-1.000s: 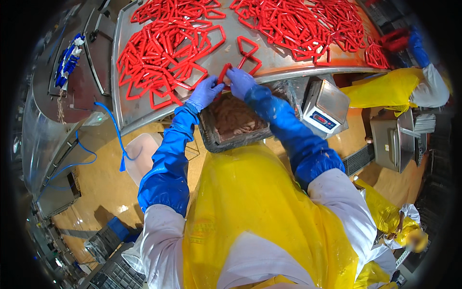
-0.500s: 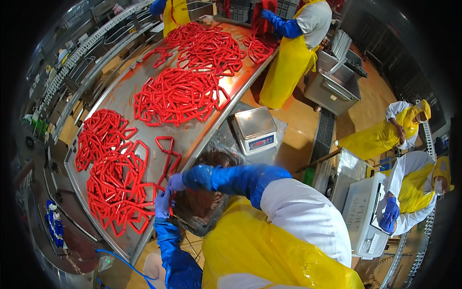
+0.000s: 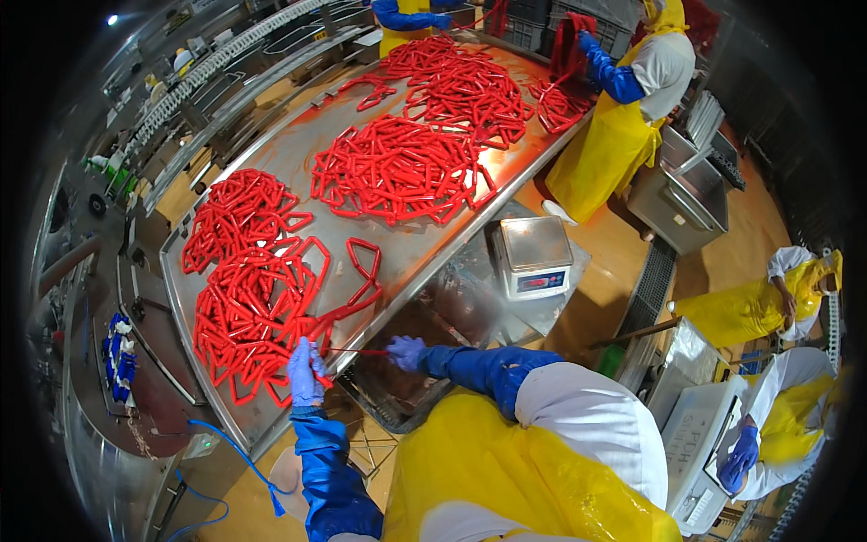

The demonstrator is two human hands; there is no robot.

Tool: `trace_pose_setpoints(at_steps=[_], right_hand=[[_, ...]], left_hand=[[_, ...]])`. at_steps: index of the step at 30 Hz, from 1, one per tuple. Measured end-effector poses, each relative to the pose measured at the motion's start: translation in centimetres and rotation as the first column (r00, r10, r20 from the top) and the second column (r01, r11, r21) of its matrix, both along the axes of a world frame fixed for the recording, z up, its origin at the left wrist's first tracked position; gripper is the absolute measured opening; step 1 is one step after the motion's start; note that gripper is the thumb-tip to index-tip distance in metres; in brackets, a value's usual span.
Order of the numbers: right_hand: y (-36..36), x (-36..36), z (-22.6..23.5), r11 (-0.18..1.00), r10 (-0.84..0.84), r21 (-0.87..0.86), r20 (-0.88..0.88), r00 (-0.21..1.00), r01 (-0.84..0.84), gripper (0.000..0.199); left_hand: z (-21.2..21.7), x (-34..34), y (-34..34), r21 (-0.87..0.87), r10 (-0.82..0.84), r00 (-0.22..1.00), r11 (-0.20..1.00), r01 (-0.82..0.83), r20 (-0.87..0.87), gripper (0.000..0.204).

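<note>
Both my hands wear purple gloves under blue sleeves. At the near edge of the steel table [image 3: 415,294], my left hand [image 3: 306,372] is closed on the end of a chain of red linked sausages [image 3: 361,298]. A thin red strand [image 3: 357,350] stretches taut from there to my right hand [image 3: 406,353], which is closed on it over a dark lined bin [image 3: 397,397]. Piles of red sausage links [image 3: 257,316] lie just beyond my left hand, and another heap [image 3: 397,172] is farther up the table.
A scale [image 3: 533,256] stands right of the table. At the far end a co-worker in a yellow apron [image 3: 601,163] handles red links near grey crates; another stands beside. Two more people are at right, by a grey lidded tub [image 3: 700,434]. A blue hose [image 3: 235,443] hangs at lower left.
My hands were together at the table edge. Now my right hand has drawn away to the right, with the thin red strand pulled out between them. The whole view has shifted.
</note>
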State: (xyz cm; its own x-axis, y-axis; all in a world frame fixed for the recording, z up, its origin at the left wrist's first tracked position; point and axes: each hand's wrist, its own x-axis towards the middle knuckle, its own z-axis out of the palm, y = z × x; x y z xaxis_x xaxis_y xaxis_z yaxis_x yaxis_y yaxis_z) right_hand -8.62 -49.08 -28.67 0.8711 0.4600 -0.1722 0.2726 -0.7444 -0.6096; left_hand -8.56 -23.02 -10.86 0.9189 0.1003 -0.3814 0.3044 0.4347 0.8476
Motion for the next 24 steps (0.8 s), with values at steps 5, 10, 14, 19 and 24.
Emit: trace_pose_setpoints(at_steps=[5,10,14,19,24], right_hand=[[-5.2,-0.9,-0.7,0.864,-0.015,-0.487,-0.279,0.96,-0.129,0.038],[4.3,1.4,8.1,0.771,-0.006,0.622,-0.211,0.977,0.139,0.039],[8.9,4.2,8.4,0.638,0.254,0.753,-0.404,0.879,0.162,0.033],[8.3,0.9,15.1,0.887,0.013,0.424,0.369,0.929,-0.181,0.024],[6.9,4.0,15.9,0.96,0.213,0.138,0.195,0.957,-0.242,0.018]], left_hand=[[3.8,0.8,4.5,0.087,0.172,0.977,0.979,-0.183,0.123,0.037],[-2.6,0.1,1.5,0.435,-0.116,0.988,0.888,0.15,-0.104,0.039],[-4.0,2.7,-3.2,0.363,-0.225,0.965,0.895,0.26,-0.137,0.046],[-3.0,2.9,-1.1,0.015,-0.099,0.991,0.995,0.101,-0.085,0.04],[-4.1,3.2,1.9,0.639,-0.418,0.902,0.665,0.386,-0.109,0.016]])
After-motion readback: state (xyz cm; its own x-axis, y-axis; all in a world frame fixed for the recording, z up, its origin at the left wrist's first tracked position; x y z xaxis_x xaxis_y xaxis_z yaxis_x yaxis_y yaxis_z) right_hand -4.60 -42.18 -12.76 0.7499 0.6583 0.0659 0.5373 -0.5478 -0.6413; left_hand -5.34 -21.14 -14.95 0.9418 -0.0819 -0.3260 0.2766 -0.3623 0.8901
